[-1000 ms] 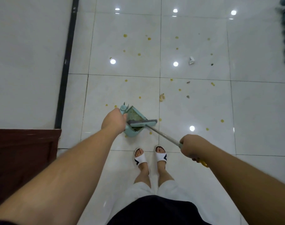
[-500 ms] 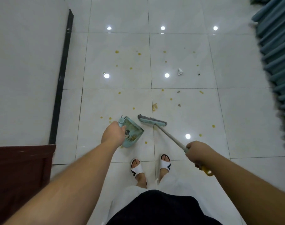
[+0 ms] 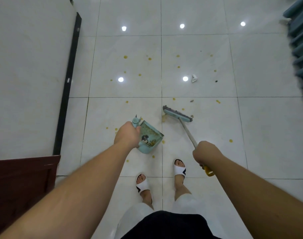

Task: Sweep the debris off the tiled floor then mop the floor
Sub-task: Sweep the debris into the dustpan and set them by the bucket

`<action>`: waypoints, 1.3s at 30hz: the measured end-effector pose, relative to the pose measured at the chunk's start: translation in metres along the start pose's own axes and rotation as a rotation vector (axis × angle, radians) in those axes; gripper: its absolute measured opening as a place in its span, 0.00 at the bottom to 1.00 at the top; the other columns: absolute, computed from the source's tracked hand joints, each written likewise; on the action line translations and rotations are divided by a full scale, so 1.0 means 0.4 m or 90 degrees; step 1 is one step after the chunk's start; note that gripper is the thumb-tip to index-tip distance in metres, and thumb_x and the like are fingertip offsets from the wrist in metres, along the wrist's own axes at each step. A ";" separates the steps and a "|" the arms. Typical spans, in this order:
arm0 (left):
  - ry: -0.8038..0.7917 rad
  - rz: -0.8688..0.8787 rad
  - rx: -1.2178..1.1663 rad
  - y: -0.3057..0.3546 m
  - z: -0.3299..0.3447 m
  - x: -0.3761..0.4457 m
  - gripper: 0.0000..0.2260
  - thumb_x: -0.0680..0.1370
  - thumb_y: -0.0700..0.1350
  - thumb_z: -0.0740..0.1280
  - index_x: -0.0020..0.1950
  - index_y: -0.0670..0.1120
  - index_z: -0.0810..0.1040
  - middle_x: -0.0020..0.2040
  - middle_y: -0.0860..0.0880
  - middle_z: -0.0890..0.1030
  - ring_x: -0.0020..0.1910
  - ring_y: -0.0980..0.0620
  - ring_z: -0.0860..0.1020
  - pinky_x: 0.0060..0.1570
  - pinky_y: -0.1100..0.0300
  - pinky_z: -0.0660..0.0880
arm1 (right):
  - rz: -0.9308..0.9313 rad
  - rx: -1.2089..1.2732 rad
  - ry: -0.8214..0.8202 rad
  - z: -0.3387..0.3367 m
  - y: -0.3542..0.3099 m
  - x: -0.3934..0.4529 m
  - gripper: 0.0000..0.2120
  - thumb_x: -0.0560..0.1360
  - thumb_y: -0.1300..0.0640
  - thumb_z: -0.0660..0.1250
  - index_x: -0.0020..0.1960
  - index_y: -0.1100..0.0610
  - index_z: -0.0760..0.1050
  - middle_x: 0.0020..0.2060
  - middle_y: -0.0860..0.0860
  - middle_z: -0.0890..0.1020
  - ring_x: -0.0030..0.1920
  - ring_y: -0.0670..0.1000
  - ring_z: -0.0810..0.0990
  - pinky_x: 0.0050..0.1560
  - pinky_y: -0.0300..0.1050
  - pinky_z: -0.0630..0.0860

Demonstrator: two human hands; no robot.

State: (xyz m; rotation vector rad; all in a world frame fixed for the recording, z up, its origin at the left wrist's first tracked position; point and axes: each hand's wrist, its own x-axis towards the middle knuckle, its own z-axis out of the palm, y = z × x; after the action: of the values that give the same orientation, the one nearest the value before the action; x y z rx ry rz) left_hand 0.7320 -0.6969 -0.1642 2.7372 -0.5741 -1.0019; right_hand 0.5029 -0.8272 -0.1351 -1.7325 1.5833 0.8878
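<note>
My left hand [image 3: 127, 135] grips the handle of a teal dustpan [image 3: 150, 138] that holds yellow crumbs and dark bits, tilted just above the floor in front of my feet. My right hand [image 3: 206, 153] grips the grey pole of a teal broom, yellow pole end sticking out below my fist. The broom head [image 3: 177, 115] rests on the white tiled floor [image 3: 199, 135] to the right of the dustpan, apart from it, beside a tan scrap [image 3: 163, 118]. Small yellow debris [image 3: 150, 59] lies scattered over the tiles ahead, with a crumpled white scrap [image 3: 194, 78] farther off.
A white wall with a black vertical strip [image 3: 68, 83] stands on the left, and a dark red wooden piece of furniture [image 3: 21, 185] sits at the lower left. Teal curtain folds [image 3: 300, 49] hang at the right edge. My sandalled feet [image 3: 179, 169] stand on the tiles.
The broom head has moved away from the dustpan mouth, forward and to the right. The dustpan has tilted up slightly, and my view has shifted back.
</note>
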 end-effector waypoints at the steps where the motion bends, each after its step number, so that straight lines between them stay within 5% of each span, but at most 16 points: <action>1: 0.002 -0.001 0.003 0.026 0.004 0.009 0.13 0.83 0.52 0.60 0.53 0.43 0.75 0.44 0.46 0.78 0.40 0.45 0.75 0.33 0.56 0.66 | -0.004 0.000 -0.003 -0.016 0.000 0.018 0.04 0.79 0.64 0.61 0.45 0.62 0.72 0.36 0.57 0.81 0.43 0.57 0.86 0.50 0.52 0.85; 14: -0.011 0.007 0.028 0.232 0.080 0.103 0.12 0.84 0.52 0.59 0.53 0.44 0.73 0.46 0.46 0.76 0.44 0.44 0.75 0.41 0.55 0.68 | -0.099 -0.147 -0.107 -0.113 0.014 0.130 0.08 0.81 0.63 0.60 0.44 0.64 0.75 0.51 0.57 0.84 0.55 0.55 0.84 0.59 0.48 0.81; 17: -0.017 0.003 0.028 0.254 0.084 0.109 0.12 0.84 0.53 0.60 0.52 0.44 0.72 0.46 0.45 0.77 0.43 0.44 0.76 0.40 0.55 0.68 | -0.129 -0.154 -0.143 -0.132 0.039 0.128 0.06 0.80 0.62 0.61 0.49 0.62 0.76 0.45 0.55 0.83 0.47 0.53 0.85 0.49 0.45 0.83; 20: -0.018 0.005 0.028 0.268 0.097 0.101 0.12 0.84 0.52 0.59 0.52 0.44 0.72 0.45 0.46 0.77 0.42 0.45 0.75 0.39 0.55 0.67 | -0.109 -0.142 -0.150 -0.147 0.077 0.130 0.07 0.81 0.59 0.63 0.48 0.62 0.73 0.37 0.55 0.79 0.42 0.55 0.84 0.52 0.49 0.84; 28: -0.021 -0.013 0.010 0.267 0.100 0.057 0.14 0.83 0.52 0.60 0.52 0.42 0.74 0.43 0.45 0.77 0.41 0.45 0.75 0.36 0.56 0.66 | -0.060 -0.159 -0.178 -0.164 0.206 0.139 0.12 0.80 0.59 0.61 0.57 0.62 0.79 0.44 0.59 0.86 0.43 0.58 0.88 0.48 0.53 0.86; 31: -0.021 -0.022 0.008 0.265 0.100 0.024 0.14 0.83 0.53 0.60 0.51 0.42 0.74 0.43 0.44 0.78 0.37 0.47 0.74 0.31 0.56 0.64 | -0.039 -0.122 -0.172 -0.183 0.261 0.139 0.11 0.80 0.60 0.60 0.58 0.62 0.78 0.45 0.61 0.85 0.36 0.57 0.86 0.46 0.54 0.86; 39: 0.001 -0.009 0.007 0.272 0.114 -0.076 0.13 0.83 0.53 0.60 0.52 0.43 0.73 0.43 0.45 0.78 0.35 0.49 0.74 0.31 0.57 0.66 | 0.011 0.056 -0.160 -0.210 0.409 0.103 0.10 0.81 0.58 0.62 0.60 0.59 0.77 0.43 0.59 0.81 0.33 0.53 0.79 0.30 0.43 0.81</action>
State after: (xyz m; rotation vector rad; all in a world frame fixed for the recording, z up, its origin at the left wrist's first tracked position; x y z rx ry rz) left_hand 0.6488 -0.7847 -0.1498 2.7550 -0.5638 -1.0031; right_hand 0.3480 -0.9335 -0.1207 -1.4850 1.4504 0.9867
